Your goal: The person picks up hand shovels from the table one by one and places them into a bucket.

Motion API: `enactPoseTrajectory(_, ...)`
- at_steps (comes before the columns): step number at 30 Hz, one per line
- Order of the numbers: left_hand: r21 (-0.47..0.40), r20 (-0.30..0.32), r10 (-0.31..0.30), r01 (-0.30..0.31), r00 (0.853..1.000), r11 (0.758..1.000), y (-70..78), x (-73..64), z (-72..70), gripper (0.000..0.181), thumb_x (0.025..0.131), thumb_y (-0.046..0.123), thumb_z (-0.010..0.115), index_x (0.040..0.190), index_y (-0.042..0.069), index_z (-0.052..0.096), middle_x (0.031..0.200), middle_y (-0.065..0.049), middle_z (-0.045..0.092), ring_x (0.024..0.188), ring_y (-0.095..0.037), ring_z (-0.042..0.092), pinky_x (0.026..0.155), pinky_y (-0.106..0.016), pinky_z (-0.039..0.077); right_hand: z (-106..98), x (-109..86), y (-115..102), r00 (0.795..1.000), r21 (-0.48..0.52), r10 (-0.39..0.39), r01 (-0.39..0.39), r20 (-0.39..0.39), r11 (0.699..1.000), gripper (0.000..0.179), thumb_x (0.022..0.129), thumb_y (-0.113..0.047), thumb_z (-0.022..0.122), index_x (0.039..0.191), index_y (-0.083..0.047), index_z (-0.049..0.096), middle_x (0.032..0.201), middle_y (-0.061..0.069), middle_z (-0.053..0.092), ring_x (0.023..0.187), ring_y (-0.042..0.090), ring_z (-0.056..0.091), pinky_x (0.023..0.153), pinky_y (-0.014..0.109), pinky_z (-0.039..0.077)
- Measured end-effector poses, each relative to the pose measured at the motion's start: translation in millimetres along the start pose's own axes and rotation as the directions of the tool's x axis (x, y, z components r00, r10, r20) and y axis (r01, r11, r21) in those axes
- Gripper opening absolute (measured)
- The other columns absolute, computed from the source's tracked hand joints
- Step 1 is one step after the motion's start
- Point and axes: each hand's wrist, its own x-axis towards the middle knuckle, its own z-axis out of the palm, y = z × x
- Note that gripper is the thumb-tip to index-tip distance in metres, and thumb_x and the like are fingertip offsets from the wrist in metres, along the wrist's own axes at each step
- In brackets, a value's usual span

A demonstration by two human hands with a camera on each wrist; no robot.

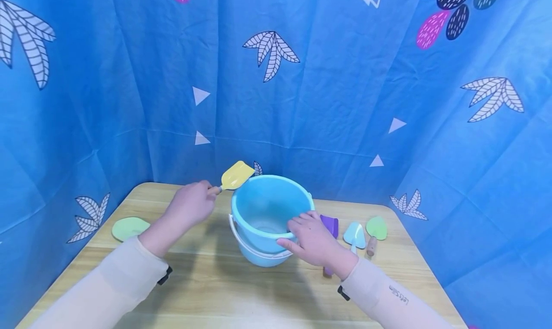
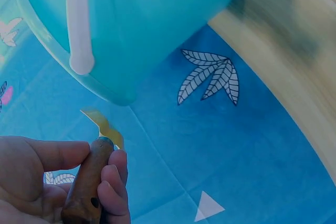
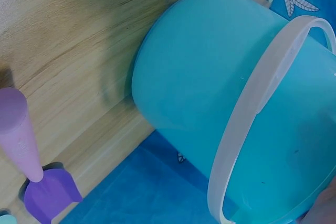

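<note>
A light blue bucket (image 1: 258,245) stands on the wooden table, its white handle (image 1: 258,253) hanging down along the front. My left hand (image 1: 192,202) grips the wooden handle (image 2: 86,182) of a small toy shovel with a yellow blade (image 1: 236,175). That blade is raised level with the bucket's left rim. On the bucket's right side, my right hand (image 1: 312,238) holds the rim, fingers over the inside and thumb outside. In the right wrist view only a bit of that hand (image 3: 323,208) shows at the lower corner.
To the right lie a purple shovel (image 3: 50,195), partly hidden behind my right hand in the head view, a light blue shovel (image 1: 354,235) and a green shovel (image 1: 377,228). A pale green piece (image 1: 128,228) lies at the left. Blue patterned cloth (image 1: 336,104) surrounds the table (image 1: 207,290).
</note>
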Motion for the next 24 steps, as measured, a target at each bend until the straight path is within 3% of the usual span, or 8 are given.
enactPoseTrajectory(6, 0.001, 0.002, 0.02, -0.02, 1.0, 1.0, 3.8, 0.1, 3.0, 0.026, 0.101, 0.018, 0.052, 0.11, -0.003, 0.063, 0.082, -0.008, 0.06, 0.072, -0.025, 0.055, 0.06, -0.035, 0.046, 0.5, -0.4, -0.1, 1.0, 0.001, 0.005, -0.005, 0.001, 1.0, 0.046, 0.099, -0.061, 0.044, 0.086, -0.02, 0.057, 0.073, -0.013, 0.043, 0.078, 0.009, 0.042, 0.094, 0.041, 0.036)
enactPoseTrajectory(24, -0.026, 0.038, 0.025, -0.024, 0.999, 0.999, 16.1, -2.6, 5.2, 0.026, 0.103, 0.02, 0.051, 0.113, -0.001, 0.063, 0.08, -0.007, 0.057, 0.071, -0.024, 0.053, 0.058, -0.032, 0.046, -0.6, 0.4, -2.0, 1.0, 0.005, -0.003, 0.003, 0.001, 1.0, 0.049, 0.1, -0.059, 0.045, 0.083, -0.015, 0.057, 0.07, -0.01, 0.04, 0.076, 0.011, 0.041, 0.092, 0.041, 0.035)
